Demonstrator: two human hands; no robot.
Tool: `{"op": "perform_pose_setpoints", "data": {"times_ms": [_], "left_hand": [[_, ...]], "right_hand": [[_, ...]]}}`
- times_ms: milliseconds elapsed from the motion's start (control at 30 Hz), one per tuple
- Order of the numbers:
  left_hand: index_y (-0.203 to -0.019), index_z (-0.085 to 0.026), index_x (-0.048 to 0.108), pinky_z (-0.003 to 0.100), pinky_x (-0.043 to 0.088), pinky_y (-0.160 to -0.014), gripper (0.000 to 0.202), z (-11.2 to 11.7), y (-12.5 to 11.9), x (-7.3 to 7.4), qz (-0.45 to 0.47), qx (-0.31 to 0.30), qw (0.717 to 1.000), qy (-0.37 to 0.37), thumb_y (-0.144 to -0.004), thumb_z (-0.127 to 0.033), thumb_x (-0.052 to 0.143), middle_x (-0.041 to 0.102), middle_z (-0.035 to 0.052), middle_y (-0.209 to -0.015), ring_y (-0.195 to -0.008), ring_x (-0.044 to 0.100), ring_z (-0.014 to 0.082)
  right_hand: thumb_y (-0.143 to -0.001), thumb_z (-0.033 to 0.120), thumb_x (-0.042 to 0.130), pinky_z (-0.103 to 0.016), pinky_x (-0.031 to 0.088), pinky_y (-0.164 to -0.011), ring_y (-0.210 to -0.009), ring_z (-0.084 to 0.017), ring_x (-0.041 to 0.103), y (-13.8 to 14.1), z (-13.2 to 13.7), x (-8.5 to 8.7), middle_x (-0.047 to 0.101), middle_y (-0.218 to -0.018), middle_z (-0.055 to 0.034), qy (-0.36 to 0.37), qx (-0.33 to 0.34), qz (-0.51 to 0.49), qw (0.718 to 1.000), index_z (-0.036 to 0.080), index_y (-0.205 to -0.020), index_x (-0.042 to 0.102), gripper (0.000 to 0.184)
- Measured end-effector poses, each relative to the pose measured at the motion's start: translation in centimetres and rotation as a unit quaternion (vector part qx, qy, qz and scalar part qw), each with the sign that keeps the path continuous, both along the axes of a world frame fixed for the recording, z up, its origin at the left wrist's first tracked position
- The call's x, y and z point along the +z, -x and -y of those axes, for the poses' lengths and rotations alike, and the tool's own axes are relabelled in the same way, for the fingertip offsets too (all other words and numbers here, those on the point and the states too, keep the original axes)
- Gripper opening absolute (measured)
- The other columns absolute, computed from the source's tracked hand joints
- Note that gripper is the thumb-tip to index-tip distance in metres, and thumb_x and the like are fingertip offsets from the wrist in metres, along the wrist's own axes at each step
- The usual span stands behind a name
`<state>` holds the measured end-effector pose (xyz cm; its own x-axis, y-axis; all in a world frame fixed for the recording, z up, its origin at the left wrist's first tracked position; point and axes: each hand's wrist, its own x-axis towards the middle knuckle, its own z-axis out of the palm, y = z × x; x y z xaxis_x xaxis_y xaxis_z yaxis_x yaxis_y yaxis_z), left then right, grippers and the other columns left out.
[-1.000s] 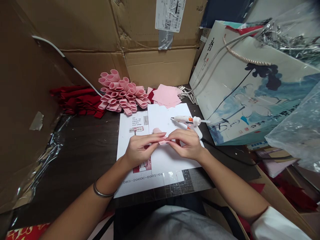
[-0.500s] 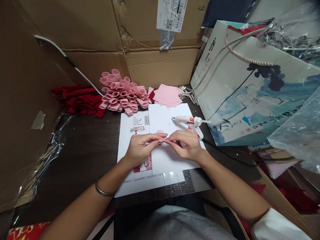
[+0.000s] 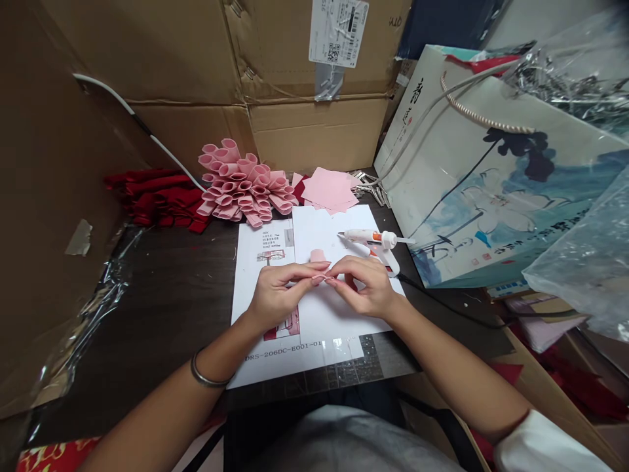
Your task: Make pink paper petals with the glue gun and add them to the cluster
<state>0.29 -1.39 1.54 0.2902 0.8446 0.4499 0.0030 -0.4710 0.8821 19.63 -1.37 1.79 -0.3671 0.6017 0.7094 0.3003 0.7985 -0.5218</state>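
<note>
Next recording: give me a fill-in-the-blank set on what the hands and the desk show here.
1. The left hand and right hand pinch a small piece between them; its colour is ____.
2. The glue gun lies on the white sheet, nearer the ____ hand.
3. A metal bangle circles the ____ wrist.
4. The stacked pieces left of the rolled petals are ____.
Missing words: pink; right; left; red.

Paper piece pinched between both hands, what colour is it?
The paper piece is plain light pink; the head view shows it best.
</note>
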Motion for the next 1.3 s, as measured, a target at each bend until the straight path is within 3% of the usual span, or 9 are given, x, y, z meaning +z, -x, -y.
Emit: {"op": "perform_pose_setpoints", "data": {"times_ms": [267, 467, 633, 800, 1167, 1300], "left_hand": [[-0.090, -0.018, 0.075, 0.031, 0.062, -0.087, 0.009, 0.02, -0.02, 0.30, -0.017, 0.005, 1.000, -0.023, -0.085, -0.014, 0.067, 0.076, 0.0055, -0.101, -0.096, 0.073, 0.0188], [-0.089, -0.019, 0.075, 0.031, 0.060, -0.091, 0.010, 0.00, 0.10, 0.58, -0.028, 0.021, 0.999, -0.040, -0.086, -0.015, 0.067, 0.076, 0.0035, -0.101, -0.094, 0.073, 0.0182], [-0.093, -0.017, 0.073, 0.027, 0.062, -0.083, 0.014, -0.23, 0.35, 0.48, -0.074, 0.029, 0.991, -0.104, -0.080, -0.011, 0.071, 0.075, 0.0064, -0.105, -0.095, 0.073, 0.0196], [-0.095, -0.017, 0.073, 0.027, 0.060, -0.087, 0.022, -0.57, 0.54, -0.09, -0.072, 0.021, 0.982, -0.170, -0.081, -0.002, 0.064, 0.075, 0.0061, -0.103, -0.096, 0.073, 0.0182], [-0.091, -0.018, 0.076, 0.026, 0.061, -0.085, 0.016, -0.30, 0.43, 0.36, -0.073, 0.026, 0.995, -0.067, -0.083, -0.008, 0.065, 0.076, 0.0035, -0.100, -0.093, 0.073, 0.0183], [-0.087, -0.019, 0.077, 0.028, 0.059, -0.089, 0.016, -0.19, 0.22, 0.40, -0.058, 0.040, 0.997, -0.040, -0.084, -0.009, 0.064, 0.076, 0.0031, -0.098, -0.093, 0.073, 0.0181]], "right_hand": [[-0.087, 0.007, 0.056, -0.025, 0.043, -0.050, -0.060, -0.013, 0.060, -0.11, 0.04, 0.10, 0.066, -0.070, -0.0030, -0.018, 0.004, 0.013, 1.000, 0.016, -0.090, 0.065, 0.013], [-0.081, 0.008, 0.066, -0.024, 0.046, -0.051, -0.065, -0.014, 0.064, 0.02, -0.15, -0.32, 0.071, -0.079, -0.0037, -0.022, -0.004, -0.005, 1.000, 0.017, -0.094, 0.066, 0.016], [-0.082, 0.002, 0.060, -0.026, 0.051, -0.055, -0.072, -0.016, 0.068, -0.16, -0.28, -0.18, 0.073, -0.079, -0.0051, -0.058, -0.009, 0.007, 0.998, 0.017, -0.094, 0.066, 0.020], [-0.084, 0.004, 0.058, -0.026, 0.053, -0.057, -0.069, -0.016, 0.069, -0.26, -0.19, 0.46, 0.073, -0.078, -0.0052, -0.074, -0.015, 0.011, 0.997, 0.018, -0.094, 0.067, 0.019], [-0.085, 0.005, 0.059, -0.027, 0.050, -0.054, -0.070, -0.016, 0.066, -0.28, -0.15, -0.09, 0.072, -0.081, -0.0060, -0.039, 0.000, 0.015, 0.999, 0.018, -0.099, 0.067, 0.021], [-0.086, 0.010, 0.061, -0.026, 0.044, -0.048, -0.057, -0.012, 0.057, -0.29, 0.03, 0.00, 0.072, -0.083, -0.0046, 0.000, -0.005, 0.011, 1.000, 0.019, -0.098, 0.066, 0.015]]}}
